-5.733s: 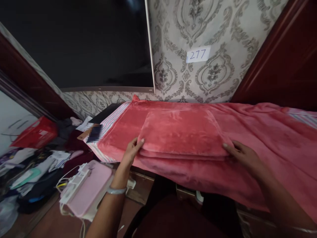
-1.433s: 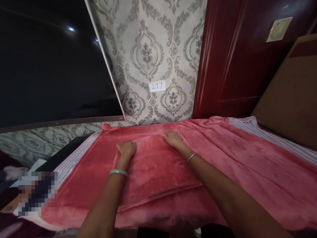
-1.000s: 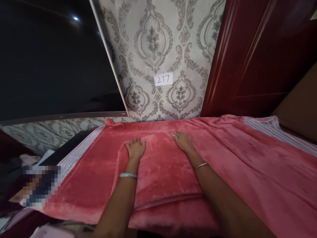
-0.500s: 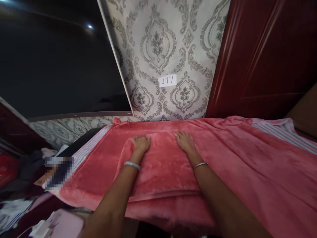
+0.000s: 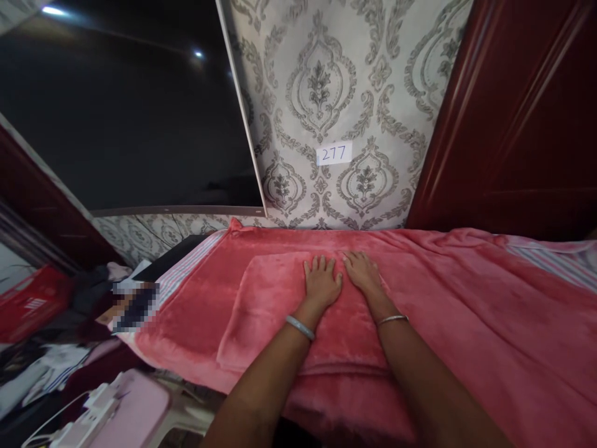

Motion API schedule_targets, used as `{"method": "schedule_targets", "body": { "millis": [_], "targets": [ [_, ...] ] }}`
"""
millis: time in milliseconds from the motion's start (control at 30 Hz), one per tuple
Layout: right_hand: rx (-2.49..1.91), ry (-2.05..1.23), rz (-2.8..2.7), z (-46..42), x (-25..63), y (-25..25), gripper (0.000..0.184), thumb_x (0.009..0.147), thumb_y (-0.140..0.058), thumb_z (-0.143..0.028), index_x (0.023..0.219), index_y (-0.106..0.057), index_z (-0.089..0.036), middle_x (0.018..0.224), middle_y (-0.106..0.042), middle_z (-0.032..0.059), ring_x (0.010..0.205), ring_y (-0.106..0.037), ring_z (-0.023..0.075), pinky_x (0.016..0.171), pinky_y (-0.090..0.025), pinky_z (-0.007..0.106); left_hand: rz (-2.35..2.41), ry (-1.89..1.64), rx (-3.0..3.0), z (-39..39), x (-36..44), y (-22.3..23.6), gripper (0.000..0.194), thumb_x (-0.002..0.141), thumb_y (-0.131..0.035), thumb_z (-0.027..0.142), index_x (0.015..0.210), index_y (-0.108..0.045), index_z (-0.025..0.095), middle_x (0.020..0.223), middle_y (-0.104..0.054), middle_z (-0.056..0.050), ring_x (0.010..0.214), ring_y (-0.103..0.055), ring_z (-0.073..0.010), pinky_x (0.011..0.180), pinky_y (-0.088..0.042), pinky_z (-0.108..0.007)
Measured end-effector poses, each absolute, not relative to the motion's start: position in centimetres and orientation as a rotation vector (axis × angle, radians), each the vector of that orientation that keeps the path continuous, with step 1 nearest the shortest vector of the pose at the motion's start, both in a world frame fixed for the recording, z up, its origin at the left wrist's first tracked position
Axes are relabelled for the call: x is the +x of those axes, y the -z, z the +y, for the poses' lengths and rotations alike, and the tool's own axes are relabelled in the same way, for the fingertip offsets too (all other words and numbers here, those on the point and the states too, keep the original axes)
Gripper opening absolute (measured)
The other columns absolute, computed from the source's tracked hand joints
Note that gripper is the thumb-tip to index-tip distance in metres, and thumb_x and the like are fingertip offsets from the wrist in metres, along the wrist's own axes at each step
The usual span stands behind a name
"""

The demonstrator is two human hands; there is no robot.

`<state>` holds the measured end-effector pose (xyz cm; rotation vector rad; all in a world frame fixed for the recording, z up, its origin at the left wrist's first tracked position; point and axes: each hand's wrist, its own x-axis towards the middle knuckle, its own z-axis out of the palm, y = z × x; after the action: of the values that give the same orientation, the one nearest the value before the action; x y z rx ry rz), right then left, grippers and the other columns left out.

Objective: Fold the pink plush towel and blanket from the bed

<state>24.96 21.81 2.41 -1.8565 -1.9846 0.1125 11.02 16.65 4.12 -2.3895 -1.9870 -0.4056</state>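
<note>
A folded pink plush cloth (image 5: pixel 265 311), like a small blanket, lies flat in front of me. Under it spreads a larger pink plush blanket (image 5: pixel 466 298) with striped edging at its left and far right sides. My left hand (image 5: pixel 323 283) rests palm down on the middle of the folded piece, fingers spread. Beside it, my right hand (image 5: pixel 362 271) lies flat near the folded piece's far right corner, fingers stretched out. Neither hand grips the fabric. Whatever surface bears the blanket is mostly covered.
Behind stands a patterned wall with a paper label (image 5: pixel 334 153) reading 277. A large dark screen (image 5: pixel 140 112) is at the left, a dark red wooden panel (image 5: pixel 522 124) at the right. At lower left are a pink stool (image 5: pixel 140 404), a power strip (image 5: pixel 86 420) and piled clothes (image 5: pixel 56 367).
My left hand has moved right, from the folded cloth's left edge to its middle, and its fingers have spread. My right hand stays near the far right corner. The view has shifted left.
</note>
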Motion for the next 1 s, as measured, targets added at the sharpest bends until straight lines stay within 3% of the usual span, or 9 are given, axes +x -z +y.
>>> {"method": "schedule_targets", "body": {
  "millis": [200,433,667,767,867,1000],
  "targets": [
    [-1.864,-0.134,-1.976,21.6,25.0,-2.8,0.048,0.105,-0.028,-0.035,0.144,-0.055,-0.026,0.150,-0.051,0.0073,0.139,-0.040,0.0281,0.108,-0.040,0.054,-2.151,0.158,-2.331,18.2,5.8,-6.3,0.068,0.097,-0.029,0.059,0.155,-0.038,0.025,0.165,-0.030,-0.010,0.153,-0.022,-0.0330,0.122,-0.011,-0.064],
    [-1.854,-0.122,-1.975,22.1,25.0,-2.3,0.048,0.105,-0.028,-0.035,0.144,-0.056,-0.025,0.150,-0.051,0.0067,0.139,-0.039,0.0272,0.108,-0.040,0.052,-2.391,0.202,-1.974,17.1,-4.8,-6.3,0.060,0.100,-0.028,0.051,0.154,-0.039,0.027,0.164,-0.034,-0.009,0.151,-0.028,-0.0296,0.118,-0.030,-0.057],
    [-1.863,-0.151,-1.965,21.4,24.9,-3.2,0.045,0.107,-0.030,-0.035,0.143,-0.056,-0.025,0.150,-0.051,0.0071,0.138,-0.041,0.0266,0.110,-0.039,0.050,-2.415,0.302,-1.956,16.7,-5.5,-5.4,0.062,0.100,-0.027,0.048,0.154,-0.039,0.021,0.163,-0.034,-0.011,0.141,-0.044,-0.0330,0.108,-0.045,-0.050],
    [-1.868,-0.173,-1.980,20.9,24.8,-3.9,0.045,0.108,-0.030,-0.035,0.143,-0.056,-0.025,0.151,-0.050,0.0071,0.138,-0.041,0.0261,0.111,-0.038,0.049,-2.390,0.265,-1.935,16.5,-5.1,-5.6,0.062,0.100,-0.027,0.047,0.155,-0.038,0.020,0.163,-0.033,-0.012,0.138,-0.046,-0.0360,0.109,-0.043,-0.055],
    [-1.884,-0.182,-1.988,20.5,24.7,-4.9,0.044,0.107,-0.032,-0.034,0.142,-0.057,-0.023,0.151,-0.049,0.0086,0.140,-0.039,0.0277,0.113,-0.034,0.053,-2.391,0.168,-1.939,16.4,-4.8,-6.8,0.062,0.100,-0.028,0.047,0.154,-0.039,0.020,0.163,-0.033,-0.013,0.140,-0.042,-0.0389,0.113,-0.032,-0.066],
    [-1.877,-0.154,-1.997,19.2,24.6,-6.5,0.045,0.107,-0.033,-0.034,0.142,-0.057,-0.019,0.150,-0.050,0.0130,0.139,-0.040,0.0307,0.114,-0.031,0.055,-2.364,0.112,-1.967,15.7,-2.8,-9.7,0.058,0.099,-0.034,0.047,0.147,-0.049,0.018,0.154,-0.046,-0.018,0.143,-0.039,-0.0387,0.116,-0.022,-0.069]
  ]
}}
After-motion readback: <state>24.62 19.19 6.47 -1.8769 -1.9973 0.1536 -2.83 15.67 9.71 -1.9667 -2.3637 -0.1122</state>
